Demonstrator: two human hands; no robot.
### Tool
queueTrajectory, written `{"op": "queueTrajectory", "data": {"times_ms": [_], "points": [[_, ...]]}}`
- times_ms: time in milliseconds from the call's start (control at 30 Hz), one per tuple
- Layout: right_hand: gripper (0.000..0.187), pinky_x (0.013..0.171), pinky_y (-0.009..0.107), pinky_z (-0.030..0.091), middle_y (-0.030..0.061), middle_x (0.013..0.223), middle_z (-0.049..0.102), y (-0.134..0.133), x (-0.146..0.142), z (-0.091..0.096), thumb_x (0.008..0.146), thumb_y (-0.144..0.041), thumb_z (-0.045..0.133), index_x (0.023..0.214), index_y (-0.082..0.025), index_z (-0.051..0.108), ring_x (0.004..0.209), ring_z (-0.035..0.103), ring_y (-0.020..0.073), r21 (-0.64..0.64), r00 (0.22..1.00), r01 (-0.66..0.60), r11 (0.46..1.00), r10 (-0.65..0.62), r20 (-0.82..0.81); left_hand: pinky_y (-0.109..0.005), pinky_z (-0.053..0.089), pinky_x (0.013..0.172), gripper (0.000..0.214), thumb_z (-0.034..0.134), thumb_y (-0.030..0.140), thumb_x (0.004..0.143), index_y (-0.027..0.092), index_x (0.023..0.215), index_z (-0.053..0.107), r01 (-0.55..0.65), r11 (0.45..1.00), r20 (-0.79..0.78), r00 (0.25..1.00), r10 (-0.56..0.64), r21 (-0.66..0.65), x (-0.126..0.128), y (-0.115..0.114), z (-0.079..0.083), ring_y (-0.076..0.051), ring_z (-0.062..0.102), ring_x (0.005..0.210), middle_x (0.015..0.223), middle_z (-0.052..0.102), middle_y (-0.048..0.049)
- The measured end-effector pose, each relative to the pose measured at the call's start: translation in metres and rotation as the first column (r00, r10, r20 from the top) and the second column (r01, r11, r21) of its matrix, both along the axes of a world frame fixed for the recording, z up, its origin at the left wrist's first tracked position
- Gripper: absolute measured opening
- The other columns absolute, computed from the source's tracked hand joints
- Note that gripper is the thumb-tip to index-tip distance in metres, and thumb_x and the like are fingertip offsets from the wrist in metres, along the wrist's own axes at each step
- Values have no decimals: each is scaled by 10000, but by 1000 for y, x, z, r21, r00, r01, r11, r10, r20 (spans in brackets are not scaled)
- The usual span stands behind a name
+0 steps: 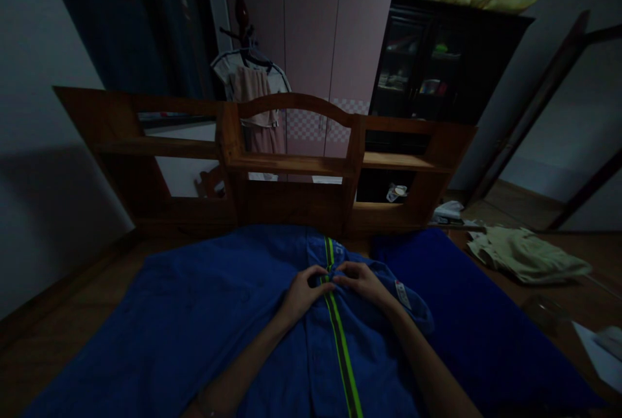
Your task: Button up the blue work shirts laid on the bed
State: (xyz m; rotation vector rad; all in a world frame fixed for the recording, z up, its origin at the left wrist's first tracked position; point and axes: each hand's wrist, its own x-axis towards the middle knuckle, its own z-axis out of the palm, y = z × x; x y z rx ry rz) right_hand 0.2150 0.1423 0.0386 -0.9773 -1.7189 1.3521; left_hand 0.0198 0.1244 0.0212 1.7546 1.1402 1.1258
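A blue work jacket [379,340] lies spread in front of me, with a yellow-green and grey reflective stripe [343,347] running along it and a small white label on its sleeve. Both hands meet at the jacket's front placket, where the stripe crosses it. My left hand [307,285] pinches the cloth from the left, thumb and forefinger curled together. From the right, my right hand [362,280] pinches the same spot with its fingertips. Whatever button or fastening lies between the fingertips is too small and dark to make out.
A wooden headboard with shelves [291,162] stands just beyond the jacket. To the right lie a darker blue folded cloth [466,308] and a pale green garment [525,253]. Behind are a pink wardrobe [311,35], a dark cabinet [447,68] and a coat stand with clothes [250,81].
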Motion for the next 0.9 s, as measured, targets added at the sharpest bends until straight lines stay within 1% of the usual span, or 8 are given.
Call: {"op": "queueTrajectory", "data": {"times_ms": [100,267,433,533,700,800,900], "points": [[278,668,230,407,13,799,635,0,0,1,750,-407,655,852,-148,658,729,564,140,10,1000,8,1000,-8,22,-271,426,850,330,691,396,698,201,962,659,18,1000,5,1000,-18,-6,0,1,-1,-198,593,938,980,671,-15],[253,654,220,390,5,771,623,-3,0,7,787,-395,617,828,-149,657,716,553,132,33,999,14,999,-16,38,-275,415,877,325,693,371,701,198,975,661,15,1000,6,1000,-15,-11,0,2,-5,-201,585,972,1009,669,-19],[231,710,237,411,9,839,632,-4,-2,5,746,-349,667,880,-164,636,785,571,152,99,999,-10,995,6,36,-259,425,842,251,681,322,716,201,935,661,37,999,19,999,-38,19,1,-1,0,-186,595,932,962,674,-4],[251,756,257,423,15,879,635,-3,-3,1,724,-341,685,898,-170,626,832,576,168,149,999,0,989,-8,53,-257,429,821,235,678,313,718,207,928,665,15,1000,-2,1000,-15,18,1,-2,1,-182,603,905,944,678,1],[246,752,260,432,15,874,631,-2,-3,-1,733,-329,673,909,-166,618,826,577,169,185,997,-12,983,-3,83,-253,430,795,195,667,303,728,215,902,671,-17,999,-27,999,18,36,1,-3,-1,-176,609,876,920,683,7],[204,740,251,430,11,853,625,-3,-4,-1,760,-312,643,897,-163,617,818,574,165,226,994,1,974,-26,107,-249,426,783,153,659,283,734,207,866,670,-29,997,-47,998,33,68,2,-4,0,-171,606,864,895,679,3],[183,704,243,427,10,823,623,-5,-5,-2,794,-321,599,878,-160,618,790,574,163,274,984,40,961,-85,157,-243,420,745,105,649,267,741,194,815,665,-37,994,-65,997,45,107,3,-5,2,-163,599,830,852,663,-1]]}}
